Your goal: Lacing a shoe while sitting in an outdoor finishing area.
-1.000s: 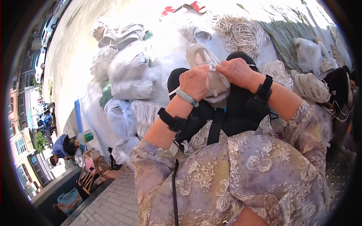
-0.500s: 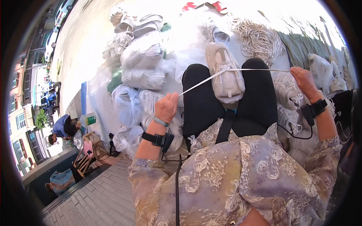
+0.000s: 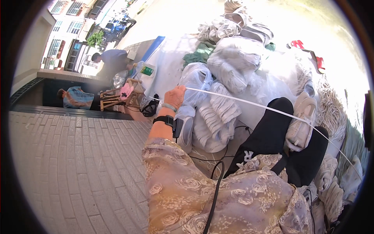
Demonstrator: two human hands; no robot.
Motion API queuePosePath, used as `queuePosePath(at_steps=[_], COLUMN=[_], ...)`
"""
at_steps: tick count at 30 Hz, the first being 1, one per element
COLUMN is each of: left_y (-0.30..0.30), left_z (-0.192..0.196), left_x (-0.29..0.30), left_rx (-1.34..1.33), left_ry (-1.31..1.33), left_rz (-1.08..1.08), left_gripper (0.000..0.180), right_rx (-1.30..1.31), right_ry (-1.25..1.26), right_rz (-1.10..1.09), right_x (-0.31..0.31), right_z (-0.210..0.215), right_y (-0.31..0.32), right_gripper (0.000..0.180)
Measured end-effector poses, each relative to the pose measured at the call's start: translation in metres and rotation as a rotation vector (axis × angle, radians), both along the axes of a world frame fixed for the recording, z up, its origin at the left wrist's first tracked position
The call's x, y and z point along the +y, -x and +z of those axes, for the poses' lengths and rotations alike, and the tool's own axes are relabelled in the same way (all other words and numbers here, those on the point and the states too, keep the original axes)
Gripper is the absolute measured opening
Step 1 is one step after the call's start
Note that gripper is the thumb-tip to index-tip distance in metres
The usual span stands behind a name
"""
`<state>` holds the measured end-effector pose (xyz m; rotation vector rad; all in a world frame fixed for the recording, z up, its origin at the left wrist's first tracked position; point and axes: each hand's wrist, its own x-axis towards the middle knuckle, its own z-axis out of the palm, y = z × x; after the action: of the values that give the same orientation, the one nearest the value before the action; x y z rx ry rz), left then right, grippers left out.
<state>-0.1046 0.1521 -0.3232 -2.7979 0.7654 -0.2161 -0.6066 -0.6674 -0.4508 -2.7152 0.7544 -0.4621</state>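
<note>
My left hand [image 3: 175,97] is closed around one end of a white shoelace [image 3: 243,100], held out to the left above the bagged shoes. From it the shoelace runs taut over my lap and past the shoe, then off toward the right rim. A whitish sneaker [image 3: 300,124] rests between my black-clad knees, toe away from me. The lace crosses in front of it; whether it passes through eyelets I cannot tell. My right hand is out of the picture.
Bagged white shoes [image 3: 233,58] are heaped ahead, with stacked pale shoes [image 3: 218,117] nearer. A bundle of laces [image 3: 330,107] lies at the right. Wooden stools [image 3: 122,93] stand left, near two other people. A black cable [image 3: 216,195] hangs over my front.
The view has swung left. My left hand has drawn the shoelace out farther to the left, lengthening the stretch across my lap. My right hand has left the picture.
</note>
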Motion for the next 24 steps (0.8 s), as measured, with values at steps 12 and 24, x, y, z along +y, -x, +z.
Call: queuePosePath(at_steps=[12,24], left_y=[-0.060,0.076], left_z=[0.147,-0.032], left_x=[0.016,-0.180], left_rx=[-0.301,1.594], left_ry=[-0.003,0.242], left_rz=[0.149,0.266], left_gripper=[0.017,0.036], right_rx=[0.010,0.103], right_ry=[-0.693,-1.456], right_rz=[-0.055,-0.285], right_x=[0.012,0.246], right_z=[0.010,0.090], right_y=[-0.140,-0.094], right_gripper=[0.024,0.021])
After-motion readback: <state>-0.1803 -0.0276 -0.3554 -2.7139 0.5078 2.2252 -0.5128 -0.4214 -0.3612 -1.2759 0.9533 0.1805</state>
